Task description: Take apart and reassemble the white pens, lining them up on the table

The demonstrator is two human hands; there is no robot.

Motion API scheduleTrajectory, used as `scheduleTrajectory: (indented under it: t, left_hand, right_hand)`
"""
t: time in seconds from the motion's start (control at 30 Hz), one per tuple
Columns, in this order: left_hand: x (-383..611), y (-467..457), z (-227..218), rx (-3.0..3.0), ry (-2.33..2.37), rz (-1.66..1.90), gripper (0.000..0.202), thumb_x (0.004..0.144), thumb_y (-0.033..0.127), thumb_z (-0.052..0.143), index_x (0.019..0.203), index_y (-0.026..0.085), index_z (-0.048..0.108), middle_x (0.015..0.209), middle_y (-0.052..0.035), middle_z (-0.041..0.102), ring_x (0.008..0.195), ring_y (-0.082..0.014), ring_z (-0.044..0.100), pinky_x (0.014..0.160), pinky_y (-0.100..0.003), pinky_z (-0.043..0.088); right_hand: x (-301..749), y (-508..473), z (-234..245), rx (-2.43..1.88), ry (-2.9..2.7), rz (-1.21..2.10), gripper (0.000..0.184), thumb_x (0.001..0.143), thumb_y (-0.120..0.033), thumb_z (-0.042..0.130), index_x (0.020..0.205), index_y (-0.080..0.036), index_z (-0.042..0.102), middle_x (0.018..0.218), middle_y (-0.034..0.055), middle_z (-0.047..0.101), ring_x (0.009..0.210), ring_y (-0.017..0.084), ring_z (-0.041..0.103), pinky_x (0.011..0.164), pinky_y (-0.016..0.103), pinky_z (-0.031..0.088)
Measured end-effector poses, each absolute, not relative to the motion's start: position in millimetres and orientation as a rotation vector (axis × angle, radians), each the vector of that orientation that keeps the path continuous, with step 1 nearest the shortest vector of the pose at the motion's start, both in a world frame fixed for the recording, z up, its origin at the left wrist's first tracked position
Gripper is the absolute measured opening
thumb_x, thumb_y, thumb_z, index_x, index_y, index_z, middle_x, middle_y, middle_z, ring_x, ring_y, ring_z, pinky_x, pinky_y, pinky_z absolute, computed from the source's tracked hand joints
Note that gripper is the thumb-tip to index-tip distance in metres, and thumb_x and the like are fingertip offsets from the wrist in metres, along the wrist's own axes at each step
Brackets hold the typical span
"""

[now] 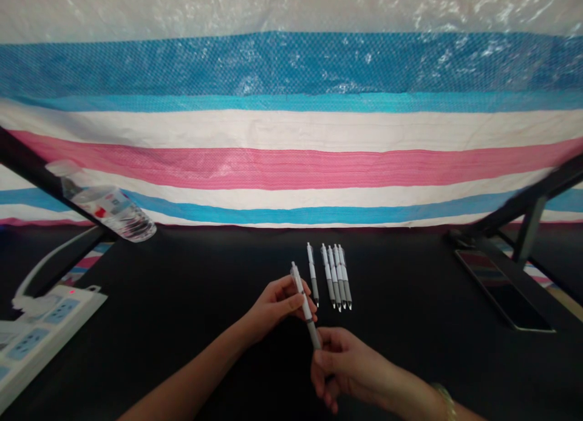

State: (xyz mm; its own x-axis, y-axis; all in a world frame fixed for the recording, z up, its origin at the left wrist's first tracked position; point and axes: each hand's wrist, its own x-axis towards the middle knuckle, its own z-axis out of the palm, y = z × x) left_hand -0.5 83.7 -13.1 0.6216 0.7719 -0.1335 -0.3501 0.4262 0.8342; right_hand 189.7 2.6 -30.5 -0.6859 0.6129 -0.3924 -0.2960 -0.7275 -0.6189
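A white and grey click pen [298, 284] is held slantwise between both hands over the black table. My left hand [280, 302] pinches its white barrel near the middle, thumb on top. Lower down, my right hand [339, 363] grips the grey end between thumb and forefinger, hiding the tip. Just beyond the hands, a single similar pen [312, 272] lies on the table, close to my left fingertips. To its right several matching pens [336, 275] lie side by side, tips toward me.
A clear water bottle [113, 208] stands at the back left. A white power strip [50, 330] with a plugged cable lies at the left. A dark phone [501, 290] rests at the right beside a black metal bracket [531, 226]. Striped plastic sheeting [291, 169] hangs behind the table.
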Motion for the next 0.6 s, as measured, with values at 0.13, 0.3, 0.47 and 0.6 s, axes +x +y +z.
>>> scheduleTrajectory:
  t: [0.13, 0.3, 0.47, 0.6]
  left_hand:
    - [-0.2, 83.7, -13.9, 0.874, 0.563, 0.751, 0.027, 0.084, 0.034, 0.078, 0.096, 0.014, 0.065, 0.083, -0.0085, 0.077, 0.075, -0.0216, 0.076, 0.069, -0.028, 0.057]
    - [0.4, 83.0, -14.3, 0.878, 0.582, 0.757, 0.029, 0.083, 0.036, 0.079, 0.095, 0.013, 0.065, 0.081, -0.0079, 0.076, 0.073, -0.0209, 0.076, 0.066, -0.026, 0.056]
    - [0.5, 83.9, -15.2, 0.870, 0.566, 0.760, 0.029, 0.083, 0.036, 0.079, 0.096, 0.013, 0.064, 0.081, -0.0079, 0.076, 0.072, -0.0210, 0.076, 0.063, -0.025, 0.056]
    - [0.5, 83.7, -14.8, 0.876, 0.572, 0.760, 0.027, 0.084, 0.035, 0.078, 0.095, 0.013, 0.064, 0.081, -0.0077, 0.076, 0.072, -0.0212, 0.077, 0.064, -0.026, 0.056]
  right_hand:
    - [190.2, 3.7, -27.3, -0.781, -0.671, 2.405, 0.048, 0.087, -0.053, 0.069, 0.097, -0.008, 0.059, 0.072, 0.0085, 0.070, 0.057, 0.014, 0.066, 0.057, 0.025, 0.051]
    - [189.8, 3.5, -28.0, -0.777, -0.740, 2.384, 0.050, 0.077, -0.045, 0.084, 0.099, -0.016, 0.050, 0.070, 0.0034, 0.070, 0.055, 0.013, 0.064, 0.055, 0.024, 0.050]
    - [190.4, 3.2, -30.6, -0.715, -0.692, 2.413, 0.042, 0.087, -0.050, 0.073, 0.089, -0.011, 0.057, 0.072, 0.0068, 0.069, 0.058, 0.013, 0.066, 0.057, 0.024, 0.049]
    - [190.5, 3.9, -29.7, -0.704, -0.655, 2.403, 0.045, 0.088, -0.051, 0.071, 0.100, -0.009, 0.060, 0.079, 0.0097, 0.072, 0.064, 0.016, 0.070, 0.062, 0.028, 0.053]
